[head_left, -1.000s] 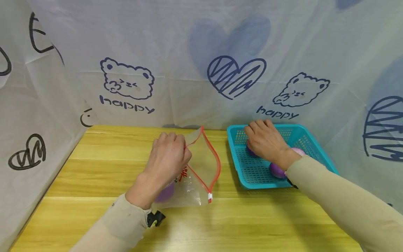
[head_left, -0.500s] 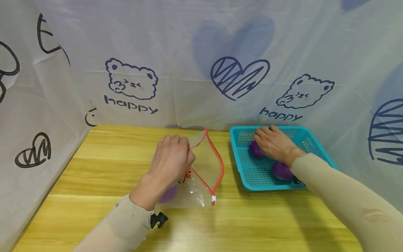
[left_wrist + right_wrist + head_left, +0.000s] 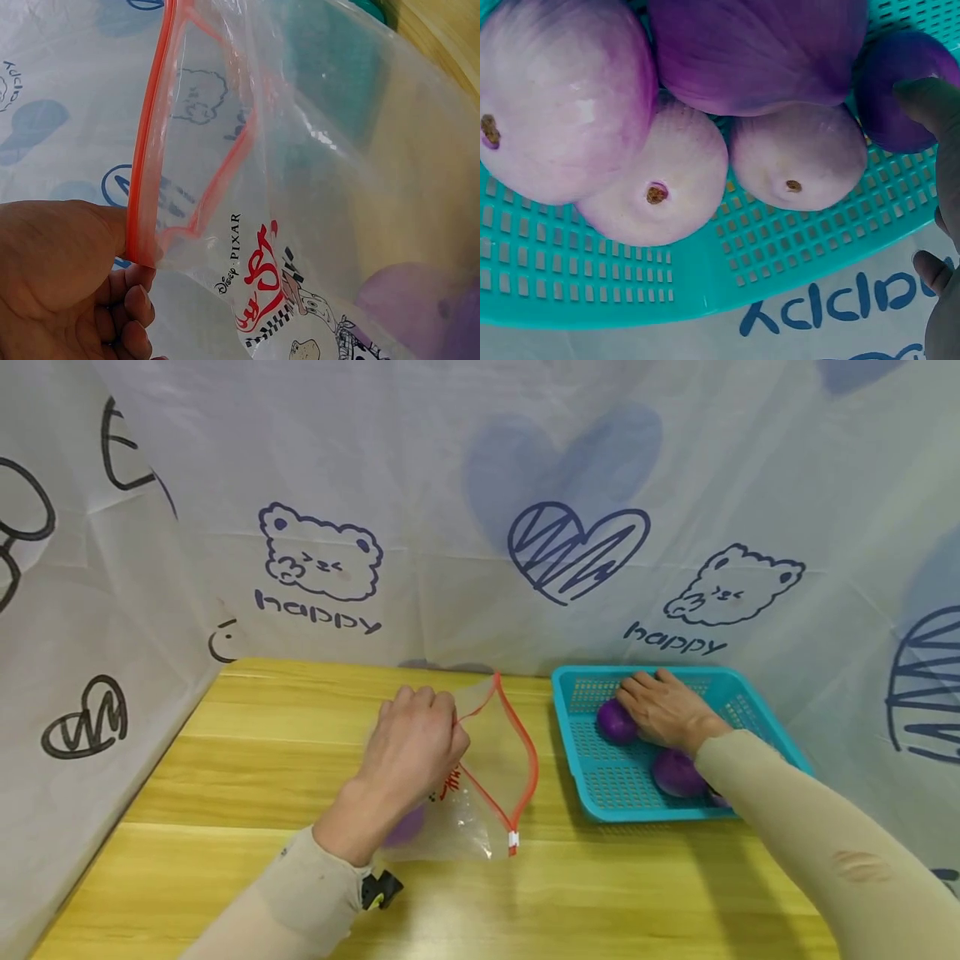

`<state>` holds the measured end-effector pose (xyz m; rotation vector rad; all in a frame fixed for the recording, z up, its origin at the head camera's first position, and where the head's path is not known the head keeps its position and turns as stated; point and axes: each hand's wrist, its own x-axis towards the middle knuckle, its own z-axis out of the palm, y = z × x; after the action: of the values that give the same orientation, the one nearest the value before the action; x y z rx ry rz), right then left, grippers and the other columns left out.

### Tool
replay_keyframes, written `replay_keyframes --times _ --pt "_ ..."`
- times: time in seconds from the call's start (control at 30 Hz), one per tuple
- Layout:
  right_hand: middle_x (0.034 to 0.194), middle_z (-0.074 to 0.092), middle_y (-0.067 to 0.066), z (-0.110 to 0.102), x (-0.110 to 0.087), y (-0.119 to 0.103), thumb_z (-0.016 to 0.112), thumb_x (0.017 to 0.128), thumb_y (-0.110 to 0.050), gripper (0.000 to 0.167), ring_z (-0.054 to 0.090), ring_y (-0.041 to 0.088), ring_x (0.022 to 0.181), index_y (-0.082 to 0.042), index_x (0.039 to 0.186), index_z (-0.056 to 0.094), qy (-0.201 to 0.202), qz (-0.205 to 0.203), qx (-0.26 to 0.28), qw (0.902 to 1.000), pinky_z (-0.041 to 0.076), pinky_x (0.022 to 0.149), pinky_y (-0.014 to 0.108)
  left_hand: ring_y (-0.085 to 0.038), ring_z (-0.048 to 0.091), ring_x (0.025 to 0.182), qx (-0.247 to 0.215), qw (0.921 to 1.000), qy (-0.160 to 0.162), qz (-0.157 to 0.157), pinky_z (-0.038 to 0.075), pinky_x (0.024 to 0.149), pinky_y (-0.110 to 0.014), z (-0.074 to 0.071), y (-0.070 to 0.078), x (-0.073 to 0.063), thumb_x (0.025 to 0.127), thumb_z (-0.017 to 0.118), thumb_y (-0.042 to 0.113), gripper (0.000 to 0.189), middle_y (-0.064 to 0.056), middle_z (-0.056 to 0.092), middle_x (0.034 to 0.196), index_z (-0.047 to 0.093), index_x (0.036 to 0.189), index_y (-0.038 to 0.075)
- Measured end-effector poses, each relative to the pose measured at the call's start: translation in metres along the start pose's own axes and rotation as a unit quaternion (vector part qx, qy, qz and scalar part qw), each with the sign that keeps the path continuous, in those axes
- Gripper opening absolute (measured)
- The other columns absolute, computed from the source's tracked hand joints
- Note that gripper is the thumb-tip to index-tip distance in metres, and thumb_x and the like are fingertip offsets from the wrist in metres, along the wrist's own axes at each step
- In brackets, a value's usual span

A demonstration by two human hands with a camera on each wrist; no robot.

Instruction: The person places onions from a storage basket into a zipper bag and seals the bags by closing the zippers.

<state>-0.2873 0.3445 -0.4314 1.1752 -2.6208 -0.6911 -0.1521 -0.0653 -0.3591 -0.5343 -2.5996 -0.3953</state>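
One purple onion (image 3: pixel 617 722) partly under the right grip (image 3: pixel 667 708), in the basket (image 3: pixel 652 816)

Looks like a curtained-off work nook; can't tell home from studio. Shows wood-grain desk (image 3: pixel 562 893) hemmed by white fabric (image 3: pixel 435 460) printed with cartoon bears (image 3: pixel 322 560), hearts (image 3: pixel 577 552), "happy" lettering (image 3: pixel 318 612).

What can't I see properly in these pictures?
Head view: onions in the basket, partly hidden by the right hand and sleeve.
Left wrist view: purple thing in the bag, blurred by plastic, cut off bottom right.
Right wrist view: right hand, cut off by the right edge.
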Motion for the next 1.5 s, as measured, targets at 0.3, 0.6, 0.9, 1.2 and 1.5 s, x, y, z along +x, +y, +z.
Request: replay_keyframes --times 0.3,0.6,0.9,1.2,1.5 --pt "0.128 0.062 0.016 0.008 -0.008 -0.001 0.081 0.086 -0.029 0.058 0.056 0.036 0.119 -0.001 0.133 0.06 -0.026 0.004 -0.001 0.9997 0.049 0.095 0.054 -0.025 0.043 0.066 0.001 1.0 0.002 0.006 0.039 0.061 -0.039 0.003 0.005 0.0 0.088 0.062 0.011 0.019 -0.002 0.047 0.069 0.052 0.072 0.012" --pt "0.13 0.061 0.018 0.013 -0.01 -0.004 0.088 0.08 -0.035 0.072 0.057 0.038 0.122 -0.001 0.135 0.058 -0.033 0.017 0.016 0.9992 0.05 0.096 0.055 -0.024 0.042 0.065 -0.001 0.9999 0.007 0.014 0.038 0.059 -0.038 0.004 0.008 -0.001 0.088 0.062 0.011 0.02 -0.002 0.046 0.068 0.051 0.071 0.012" --pt "0.126 0.06 0.019 0.012 -0.009 -0.007 0.094 0.069 -0.042 0.084 0.058 0.039 0.119 -0.002 0.13 0.051 0.003 0.038 0.052 0.9979 0.05 0.094 0.056 -0.025 0.043 0.067 -0.007 0.9999 -0.007 0.004 0.039 0.063 -0.038 0.003 0.007 0.0 0.088 0.062 0.012 0.021 -0.002 0.046 0.07 0.05 0.072 0.013" --pt "0.112 0.054 0.019 -0.009 0.002 -0.009 0.089 0.07 -0.043 0.081 0.055 0.041 0.103 -0.002 0.127 0.049 0.063 0.043 0.012 0.9971 0.047 0.088 0.053 -0.025 0.042 0.068 -0.009 0.9999 -0.009 -0.006 0.038 0.063 -0.039 0.001 0.002 0.001 0.09 0.061 0.011 0.02 -0.002 0.047 0.07 0.05 0.073 0.012" --pt "0.107 0.05 0.021 -0.031 0.007 -0.009 0.073 0.081 -0.036 0.058 0.049 0.042 0.095 0.0 0.119 0.048 0.12 0.06 -0.037 0.9902 0.045 0.081 0.052 -0.026 0.041 0.068 -0.008 0.9997 -0.019 -0.011 0.035 0.063 -0.037 0.0 -0.001 0.002 0.09 0.06 0.012 0.021 -0.003 0.046 0.07 0.049 0.073 0.012"
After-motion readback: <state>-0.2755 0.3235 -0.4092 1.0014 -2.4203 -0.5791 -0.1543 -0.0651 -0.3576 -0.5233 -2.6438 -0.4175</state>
